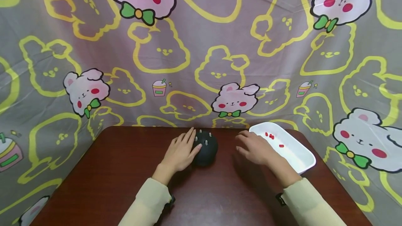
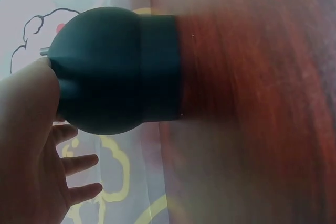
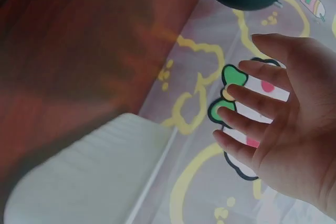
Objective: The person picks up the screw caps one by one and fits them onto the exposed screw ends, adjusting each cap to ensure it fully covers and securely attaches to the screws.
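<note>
A black rounded dome point(image 1: 205, 154) on a cylindrical base stands on the table, with several small metal pins point(image 1: 206, 142) sticking up from its top. My left hand point(image 1: 180, 151) rests against the dome's left side, thumb on its front and fingers extended along the far side. In the left wrist view the same dome point(image 2: 100, 72) is seen from the side, its base on the table. Hovering between the dome and a white tray point(image 1: 301, 163), my right hand point(image 1: 255, 148) holds nothing. Its fingers point(image 3: 257, 100) are spread and slightly bent in the right wrist view.
Several small red pieces point(image 1: 281, 146) lie inside the white tray at the table's back right. The table point(image 1: 207, 198) is dark reddish-brown wood. Close behind and at both sides hangs a patterned cloth point(image 1: 194, 79) with cartoon animals.
</note>
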`<state>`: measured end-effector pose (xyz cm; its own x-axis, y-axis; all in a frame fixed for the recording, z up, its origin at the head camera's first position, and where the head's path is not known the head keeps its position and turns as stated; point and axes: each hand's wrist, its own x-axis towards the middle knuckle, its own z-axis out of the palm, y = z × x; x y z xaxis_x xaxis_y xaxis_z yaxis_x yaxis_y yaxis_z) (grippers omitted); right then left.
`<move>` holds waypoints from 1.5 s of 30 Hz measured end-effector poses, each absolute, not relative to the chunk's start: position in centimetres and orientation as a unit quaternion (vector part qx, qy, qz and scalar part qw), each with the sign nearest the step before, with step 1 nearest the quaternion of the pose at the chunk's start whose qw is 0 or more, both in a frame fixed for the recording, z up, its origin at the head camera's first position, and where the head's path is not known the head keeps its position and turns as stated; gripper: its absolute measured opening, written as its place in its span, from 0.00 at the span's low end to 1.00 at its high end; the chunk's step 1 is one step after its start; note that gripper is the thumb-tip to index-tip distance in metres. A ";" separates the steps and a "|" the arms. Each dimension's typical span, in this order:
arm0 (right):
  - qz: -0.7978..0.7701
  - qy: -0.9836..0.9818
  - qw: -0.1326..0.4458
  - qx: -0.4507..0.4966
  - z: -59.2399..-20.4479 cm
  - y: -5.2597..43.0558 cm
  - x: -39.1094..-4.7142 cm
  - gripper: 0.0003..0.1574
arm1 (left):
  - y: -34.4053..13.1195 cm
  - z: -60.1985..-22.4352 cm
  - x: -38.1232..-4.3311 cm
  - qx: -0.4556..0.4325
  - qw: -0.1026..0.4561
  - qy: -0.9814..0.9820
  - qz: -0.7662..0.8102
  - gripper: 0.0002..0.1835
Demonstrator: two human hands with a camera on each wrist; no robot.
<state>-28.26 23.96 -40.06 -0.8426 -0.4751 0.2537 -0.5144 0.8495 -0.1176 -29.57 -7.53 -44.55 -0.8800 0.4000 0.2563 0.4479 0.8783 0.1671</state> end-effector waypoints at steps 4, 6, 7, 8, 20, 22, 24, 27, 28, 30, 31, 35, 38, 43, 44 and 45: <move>0.092 -0.953 0.119 0.263 -39.3 24.6 -28.1 0.22 | -7.4 -44.8 -29.7 -0.226 0.113 -0.962 -0.103 0.43; 0.088 -0.953 0.121 0.263 -39.0 24.9 -28.0 0.21 | -7.4 -44.9 -29.7 -0.232 0.120 -0.960 -0.105 0.43; 0.086 -0.954 0.121 0.261 -38.8 25.0 -28.0 0.21 | -7.4 -44.9 -29.8 -0.235 0.122 -0.958 -0.107 0.43; 0.083 -0.955 0.120 0.259 -38.7 25.2 -28.0 0.21 | -7.4 -44.9 -29.8 -0.238 0.123 -0.957 -0.110 0.43; 0.062 -0.957 0.125 0.254 -37.7 27.4 -28.2 0.17 | -7.3 -45.2 -29.6 -0.247 0.089 -0.947 -0.184 0.43; 0.060 -0.957 0.126 0.254 -37.5 27.7 -28.1 0.18 | -7.3 -45.1 -29.5 -0.243 0.078 -0.947 -0.194 0.43; 0.058 -0.958 0.125 0.251 -37.1 28.1 -28.1 0.20 | -7.3 -45.1 -29.5 -0.241 0.072 -0.948 -0.197 0.43; 0.056 -0.959 0.124 0.248 -36.7 28.6 -28.1 0.21 | -7.4 -45.1 -29.4 -0.242 0.073 -0.948 -0.194 0.43; 0.055 -0.961 0.122 0.243 -36.6 28.8 -28.1 0.21 | -7.4 -45.1 -29.3 -0.243 0.075 -0.948 -0.193 0.42; 0.057 -0.965 0.114 0.230 -36.4 29.3 -28.3 0.21 | -7.4 -45.1 -29.3 -0.245 0.077 -0.947 -0.192 0.42; 0.057 -0.967 0.110 0.223 -36.4 29.6 -28.3 0.21 | -7.4 -45.1 -29.3 -0.245 0.078 -0.947 -0.192 0.42; 0.054 -0.974 0.098 0.195 -36.2 30.6 -28.7 0.22 | -7.4 -45.2 -29.4 -0.247 0.077 -0.945 -0.198 0.42; 0.052 -0.975 0.099 0.192 -36.0 31.4 -28.8 0.22 | -7.4 -45.3 -29.5 -0.252 0.078 -0.942 -0.206 0.42; 0.069 -0.975 0.086 0.193 -35.5 32.6 -29.1 0.24 | -7.4 -45.3 -29.5 -0.256 0.083 -0.939 -0.212 0.42; 0.072 -0.975 0.082 0.193 -35.4 32.8 -29.2 0.24 | -7.3 -45.3 -29.5 -0.256 0.082 -0.940 -0.212 0.42; 0.073 -0.975 0.079 0.192 -35.4 33.1 -29.3 0.25 | -7.3 -45.3 -29.5 -0.255 0.081 -0.940 -0.213 0.42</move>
<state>-29.28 33.09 -35.44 -0.9137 -0.3637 0.1815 -0.3867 0.9153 -0.1128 -29.54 -7.32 -45.30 -0.8572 0.4444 0.2603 0.5132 0.7798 0.3585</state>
